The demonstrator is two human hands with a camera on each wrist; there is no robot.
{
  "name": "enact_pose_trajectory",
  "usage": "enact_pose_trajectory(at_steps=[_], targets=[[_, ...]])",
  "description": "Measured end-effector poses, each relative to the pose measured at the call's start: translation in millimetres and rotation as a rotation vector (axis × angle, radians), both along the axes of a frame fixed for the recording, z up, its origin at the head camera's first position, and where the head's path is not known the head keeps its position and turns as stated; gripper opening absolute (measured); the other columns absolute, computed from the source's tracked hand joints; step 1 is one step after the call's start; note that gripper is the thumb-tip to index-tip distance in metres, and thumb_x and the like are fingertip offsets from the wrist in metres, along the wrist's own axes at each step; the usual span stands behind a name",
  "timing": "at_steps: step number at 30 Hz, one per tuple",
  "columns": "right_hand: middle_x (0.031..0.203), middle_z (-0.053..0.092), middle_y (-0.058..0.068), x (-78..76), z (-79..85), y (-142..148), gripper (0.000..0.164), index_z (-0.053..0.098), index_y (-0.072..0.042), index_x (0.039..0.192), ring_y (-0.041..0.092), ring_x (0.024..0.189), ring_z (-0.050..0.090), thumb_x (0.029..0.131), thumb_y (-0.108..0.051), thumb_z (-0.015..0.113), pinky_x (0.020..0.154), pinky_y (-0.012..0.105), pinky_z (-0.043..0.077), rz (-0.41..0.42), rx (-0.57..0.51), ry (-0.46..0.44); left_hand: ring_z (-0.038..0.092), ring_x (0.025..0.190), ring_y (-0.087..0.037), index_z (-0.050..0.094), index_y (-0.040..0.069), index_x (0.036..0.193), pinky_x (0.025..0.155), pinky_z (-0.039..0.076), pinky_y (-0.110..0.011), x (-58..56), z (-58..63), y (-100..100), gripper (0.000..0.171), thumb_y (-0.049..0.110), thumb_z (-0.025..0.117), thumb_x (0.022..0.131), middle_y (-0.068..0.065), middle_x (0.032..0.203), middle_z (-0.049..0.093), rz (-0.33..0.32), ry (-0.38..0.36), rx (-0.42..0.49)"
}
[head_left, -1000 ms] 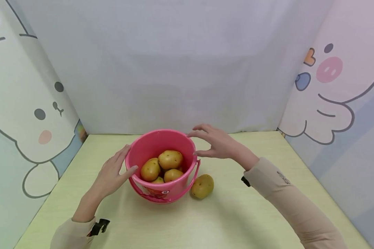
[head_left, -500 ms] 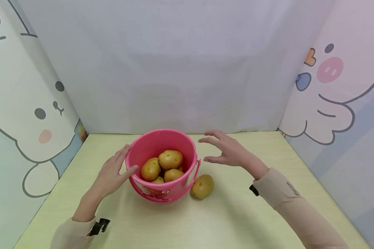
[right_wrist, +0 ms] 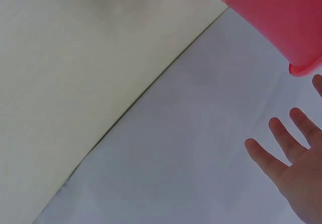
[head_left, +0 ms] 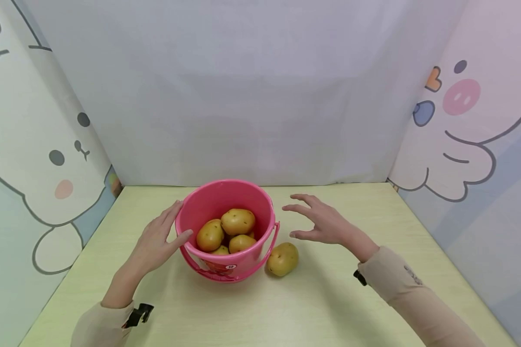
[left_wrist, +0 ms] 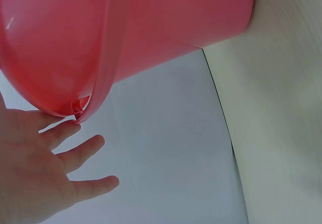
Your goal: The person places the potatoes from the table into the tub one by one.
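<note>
A pink bucket point(head_left: 252, 267) stands on the table with several yellow-brown potatoes point(head_left: 237, 222) inside; its handle point(head_left: 260, 264) hangs down at the front. My left hand point(head_left: 156, 243) rests on the left side of the rim, fingers extended and thumb over the edge. In the left wrist view, fingertips point(left_wrist: 70, 127) touch the bucket near the handle joint. To the right of the bucket, my right hand point(head_left: 323, 221) hovers in the air with spread, slightly bent fingers, holding nothing. One loose potato point(head_left: 282, 259) lies on the table below it, close to the bucket.
The pale wooden table point(head_left: 260, 318) reaches back to a grey-white cloth wall point(head_left: 260, 96). Side panels with cartoon animals point(head_left: 460, 115) stand left and right. Black straps point(head_left: 138, 315) sit at the beige sleeves point(head_left: 408, 284).
My right hand has drawn away from the bucket's right rim, moving right and a little toward me. The left hand, bucket and loose potato stay where they were.
</note>
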State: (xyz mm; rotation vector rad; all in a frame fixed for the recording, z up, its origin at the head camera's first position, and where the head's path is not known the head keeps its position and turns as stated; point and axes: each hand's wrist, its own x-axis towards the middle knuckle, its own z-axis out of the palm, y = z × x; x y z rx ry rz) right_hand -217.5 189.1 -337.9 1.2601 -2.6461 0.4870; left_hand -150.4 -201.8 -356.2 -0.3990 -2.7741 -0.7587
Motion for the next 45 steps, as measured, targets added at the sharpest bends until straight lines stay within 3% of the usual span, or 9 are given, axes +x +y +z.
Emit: enact_pose_trajectory(at_steps=[21,25,31,45], targets=[[0.13,0.038,0.009,13.5,-62.5,1.8,0.053,0.048,-0.024,0.125,0.025,0.116,0.036,0.078,-0.045,0.061,0.081,0.045,0.043,0.069,0.102,-0.077,0.027,0.121,-0.036,0.02,0.009,0.141,0.089,0.025,-0.062,0.9,1.6,1.8,0.076,0.036,0.058,0.082,-0.016,0.139,0.027,-0.001,-0.004,-0.006],[0.129,0.039,0.011,15.9,-70.3,-0.8,0.053,0.048,-0.025,0.125,0.024,0.116,0.035,0.078,-0.049,0.059,0.081,0.045,0.043,0.083,0.109,-0.094,0.027,0.121,-0.036,0.019,0.009,0.141,0.089,0.025,-0.062,1.5,2.1,2.1,0.076,0.039,0.058,0.082,-0.016,0.139,0.027,0.001,-0.008,-0.008],[0.129,0.04,0.012,19.1,-78.2,-7.5,0.055,0.048,-0.025,0.126,0.023,0.116,0.035,0.076,-0.041,0.065,0.08,0.044,0.044,0.105,0.118,-0.128,0.026,0.122,-0.036,0.019,0.009,0.141,0.09,0.025,-0.062,0.7,1.5,2.1,0.076,0.036,0.058,0.082,-0.016,0.139,0.026,0.004,-0.01,-0.013],[0.133,0.034,0.004,19.9,-93.6,-21.7,0.061,0.045,-0.027,0.128,0.023,0.117,0.033,0.074,-0.048,0.063,0.08,0.04,0.045,0.069,0.134,-0.246,0.026,0.121,-0.036,0.019,0.009,0.141,0.09,0.024,-0.062,2.4,3.3,2.1,0.076,0.037,0.058,0.082,-0.016,0.139,0.026,0.004,-0.017,-0.004]])
